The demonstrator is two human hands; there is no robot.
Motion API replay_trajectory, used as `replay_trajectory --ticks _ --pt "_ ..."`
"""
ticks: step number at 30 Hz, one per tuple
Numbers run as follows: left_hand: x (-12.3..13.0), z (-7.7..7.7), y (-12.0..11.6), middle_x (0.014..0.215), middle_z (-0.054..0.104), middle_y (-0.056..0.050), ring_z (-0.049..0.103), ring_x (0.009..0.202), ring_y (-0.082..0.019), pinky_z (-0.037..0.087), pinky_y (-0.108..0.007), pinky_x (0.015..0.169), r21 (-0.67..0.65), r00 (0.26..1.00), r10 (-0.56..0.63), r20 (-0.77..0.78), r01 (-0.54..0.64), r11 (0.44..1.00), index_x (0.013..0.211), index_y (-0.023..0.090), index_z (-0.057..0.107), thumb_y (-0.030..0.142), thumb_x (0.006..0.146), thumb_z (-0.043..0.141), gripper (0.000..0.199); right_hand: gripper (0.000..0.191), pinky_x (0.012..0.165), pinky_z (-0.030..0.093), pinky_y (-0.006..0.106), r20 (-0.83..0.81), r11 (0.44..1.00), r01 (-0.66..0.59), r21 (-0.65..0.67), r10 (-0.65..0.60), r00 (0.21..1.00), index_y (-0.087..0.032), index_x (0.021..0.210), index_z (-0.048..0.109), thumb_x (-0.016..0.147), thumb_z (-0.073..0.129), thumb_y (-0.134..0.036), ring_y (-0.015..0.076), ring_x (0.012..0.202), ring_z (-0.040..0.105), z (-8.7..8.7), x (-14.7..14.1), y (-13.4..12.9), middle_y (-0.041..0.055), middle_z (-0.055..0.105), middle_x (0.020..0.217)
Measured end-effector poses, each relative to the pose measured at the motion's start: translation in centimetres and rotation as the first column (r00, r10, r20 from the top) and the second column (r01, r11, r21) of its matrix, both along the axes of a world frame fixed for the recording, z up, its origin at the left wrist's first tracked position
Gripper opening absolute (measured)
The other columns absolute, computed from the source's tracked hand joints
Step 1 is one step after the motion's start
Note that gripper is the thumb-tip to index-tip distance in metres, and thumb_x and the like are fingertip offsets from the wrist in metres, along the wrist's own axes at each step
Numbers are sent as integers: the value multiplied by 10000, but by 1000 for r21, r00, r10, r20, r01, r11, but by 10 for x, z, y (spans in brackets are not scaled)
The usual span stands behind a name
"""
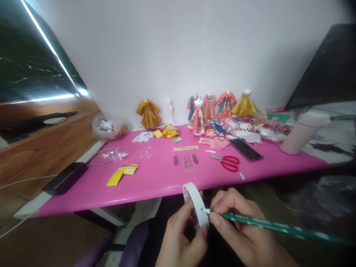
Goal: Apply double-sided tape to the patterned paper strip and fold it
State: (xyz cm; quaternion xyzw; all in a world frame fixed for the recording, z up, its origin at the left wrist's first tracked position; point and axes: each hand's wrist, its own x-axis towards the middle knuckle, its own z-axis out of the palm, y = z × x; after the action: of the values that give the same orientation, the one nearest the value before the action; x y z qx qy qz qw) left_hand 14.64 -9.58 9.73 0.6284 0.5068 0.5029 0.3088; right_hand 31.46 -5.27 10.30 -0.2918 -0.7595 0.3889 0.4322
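Observation:
My left hand (pixel 183 233) grips a roll of white tape (pixel 196 200), holding it upright in front of the table's near edge. Between the thumb and fingers of my right hand (pixel 239 222) is a green marker pen (pixel 267 222) with white spots. Its tip meets the tape's outer face, or comes very close to it. On the table beyond my hands lie small patterned fabric pieces (pixel 188 163), a beige strip (pixel 185 148) and red-handled scissors (pixel 229 163).
Small dresses on white stands (pixel 198 116) line the wall. Fabric and plastic packets (pixel 239 129), a phone (pixel 246 149) and a pale bottle (pixel 302 133) occupy the right side of the pink table (pixel 155 187). Leftward are yellow packaging (pixel 122 174) and a black box with cables (pixel 65 178).

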Motion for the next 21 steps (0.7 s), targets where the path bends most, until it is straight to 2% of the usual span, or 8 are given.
replay_trajectory --ticks 7,11,17,21 --pt "-4 -2 -3 756 727 -22 671 656 -173 594 -252 714 -15 1000 5 -14 -5 1000 968 195 741 166 811 610 206 160 581 453 243 -30 1000 -3 13 4 1000 -246 840 501 996 535 -231 131 654 580 2 -1 -1 -16 605 789" --pt "-5 -5 -3 798 730 -27 674 696 -174 592 -252 745 -28 1000 8 -20 -9 1000 1053 186 736 155 811 605 277 169 631 465 262 4 1000 5 14 -5 1000 -248 835 498 998 539 -234 141 693 600 0 1 -2 -14 608 801" --pt "-4 -6 -5 775 723 -29 667 672 -174 597 -259 741 -17 1000 4 -18 -4 1000 1045 179 738 156 808 609 272 178 620 468 259 1 1000 8 19 -8 1000 -244 822 508 995 548 -250 140 676 598 -1 1 1 -16 612 778" --pt "-4 -7 -3 812 742 -47 683 706 -184 604 -286 787 -60 1000 6 -23 -8 998 1049 172 737 173 825 618 253 166 606 476 265 1 999 27 28 -27 1000 -245 822 524 983 561 -246 150 674 607 0 0 0 -2 631 788"
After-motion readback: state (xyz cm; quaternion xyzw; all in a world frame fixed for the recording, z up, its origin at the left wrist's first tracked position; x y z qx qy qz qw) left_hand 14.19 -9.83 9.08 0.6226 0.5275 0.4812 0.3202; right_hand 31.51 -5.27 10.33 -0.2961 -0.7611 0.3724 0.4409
